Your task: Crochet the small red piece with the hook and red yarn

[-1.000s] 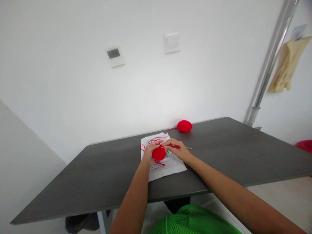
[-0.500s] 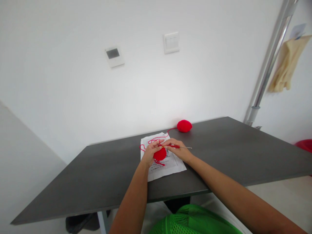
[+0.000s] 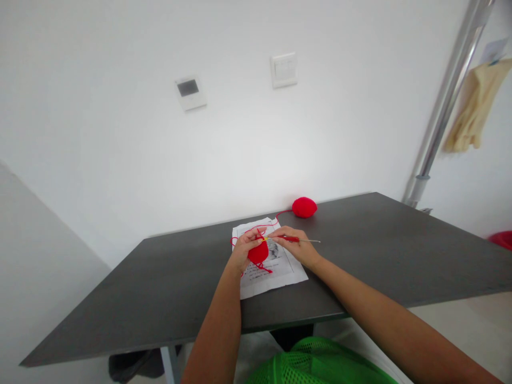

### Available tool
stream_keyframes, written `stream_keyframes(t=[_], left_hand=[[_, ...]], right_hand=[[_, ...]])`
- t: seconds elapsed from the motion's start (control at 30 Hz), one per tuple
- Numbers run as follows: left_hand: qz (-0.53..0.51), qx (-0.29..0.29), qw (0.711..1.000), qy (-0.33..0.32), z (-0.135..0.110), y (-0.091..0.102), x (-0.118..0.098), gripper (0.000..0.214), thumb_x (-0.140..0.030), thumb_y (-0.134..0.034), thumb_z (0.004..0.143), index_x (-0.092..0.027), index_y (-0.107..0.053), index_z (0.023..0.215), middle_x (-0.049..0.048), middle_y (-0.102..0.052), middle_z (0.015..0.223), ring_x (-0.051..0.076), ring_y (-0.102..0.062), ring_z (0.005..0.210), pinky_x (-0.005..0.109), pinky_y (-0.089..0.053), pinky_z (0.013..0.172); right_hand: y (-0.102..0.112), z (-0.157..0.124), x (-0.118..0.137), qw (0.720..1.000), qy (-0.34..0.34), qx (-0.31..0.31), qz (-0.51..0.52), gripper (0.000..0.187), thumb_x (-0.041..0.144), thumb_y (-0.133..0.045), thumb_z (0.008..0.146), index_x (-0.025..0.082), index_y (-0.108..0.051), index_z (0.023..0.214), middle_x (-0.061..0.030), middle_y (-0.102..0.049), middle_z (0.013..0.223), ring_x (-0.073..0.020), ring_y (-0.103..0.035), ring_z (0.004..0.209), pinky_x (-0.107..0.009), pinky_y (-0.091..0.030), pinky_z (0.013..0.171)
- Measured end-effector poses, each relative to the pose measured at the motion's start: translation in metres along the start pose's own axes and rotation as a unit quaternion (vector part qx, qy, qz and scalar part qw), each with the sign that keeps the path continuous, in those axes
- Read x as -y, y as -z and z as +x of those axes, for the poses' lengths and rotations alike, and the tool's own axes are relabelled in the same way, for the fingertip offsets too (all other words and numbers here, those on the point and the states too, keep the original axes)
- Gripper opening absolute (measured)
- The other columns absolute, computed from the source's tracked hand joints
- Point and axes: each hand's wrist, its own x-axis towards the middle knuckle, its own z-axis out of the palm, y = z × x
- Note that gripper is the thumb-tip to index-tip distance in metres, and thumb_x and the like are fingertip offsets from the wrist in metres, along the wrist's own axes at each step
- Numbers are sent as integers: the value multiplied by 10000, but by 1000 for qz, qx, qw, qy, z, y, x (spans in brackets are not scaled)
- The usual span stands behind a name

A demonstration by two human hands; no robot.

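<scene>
My left hand pinches a round red crochet piece, with red yarn running over its fingers and a short tail hanging below. Between the fingers of my right hand is a crochet hook with a red handle; its thin metal back end sticks out to the right. The hook's front end meets the upper edge of the crochet piece, close to the left fingertips. Beneath both hands lies a printed sheet of paper. Farther back rests a red yarn ball, its strand leading toward my left hand.
The dark grey table stands against a white wall bearing a thermostat and a switch. At right are a metal pole and hanging cream gloves. Green mesh fabric is at my lap.
My right hand and the hook have drawn slightly right, away from my left hand. The crochet piece has turned a little in my left hand. The view has shifted slightly.
</scene>
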Motion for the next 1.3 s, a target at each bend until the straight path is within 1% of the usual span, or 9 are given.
stream_keyframes(t=[0.1,0.23,0.3,0.37,0.53,0.73,1.0,1.17,1.3], left_hand=[[11,-4,1000,10,0,1,-2,478,-179,-706,586,-131,-622,1054,49,-643,768,91,-531,556,207,-368,546],[28,1,999,34,-1,3,-4,467,-182,-717,567,-123,-637,1023,46,-637,738,91,-521,544,208,-353,537],[28,3,999,45,-1,4,-4,471,-180,-715,561,-123,-636,1021,47,-637,734,98,-527,545,212,-357,537],[20,0,998,51,-2,5,-5,468,-172,-707,559,-123,-636,1018,49,-640,727,98,-528,531,212,-358,528],[-11,3,999,50,-4,8,-8,418,-141,-692,545,-114,-662,961,53,-644,688,85,-520,506,193,-339,494],[14,34,997,74,-5,14,-6,423,-157,-697,571,-125,-661,991,31,-617,621,68,-479,453,186,-307,459],[-6,44,996,73,-3,19,-5,400,-147,-694,540,-106,-684,937,36,-599,561,72,-476,457,180,-279,446],[3,51,995,86,-4,19,-5,451,-134,-713,526,-113,-670,974,48,-640,629,85,-503,479,189,-307,464],[9,46,995,88,-4,19,-5,452,-144,-715,537,-113,-666,985,49,-638,636,91,-509,494,198,-314,481]], right_hand=[[-2,2,0,998,-49,-11,30,157,315,-619,771,195,-700,832,-45,-683,802,-184,-614,776,-312,-468,742],[-3,5,0,987,-117,-24,107,182,349,-639,744,180,-691,788,-28,-681,724,-177,-622,730,-300,-475,711],[-3,6,-1,982,-135,-18,131,185,352,-647,736,176,-688,774,-23,-681,700,-169,-624,707,-296,-477,704],[-1,7,-2,983,-130,1,131,185,348,-659,725,171,-690,767,-26,-684,708,-168,-626,711,-297,-475,711],[4,8,-2,989,-85,63,104,180,332,-665,724,173,-700,800,-46,-696,785,-184,-630,804,-309,-470,761],[4,7,0,988,-88,48,117,177,344,-677,710,174,-693,754,-42,-699,759,-177,-640,755,-307,-490,729],[7,7,1,984,-89,80,129,158,311,-672,721,163,-694,771,-48,-700,777,-179,-642,784,-299,-489,731],[5,5,-1,978,-112,52,167,164,312,-685,707,152,-685,746,-46,-699,758,-170,-645,737,-296,-498,706],[5,5,1,981,-105,51,155,173,324,-679,711,154,-684,742,-42,-698,739,-173,-647,732,-302,-501,710]])
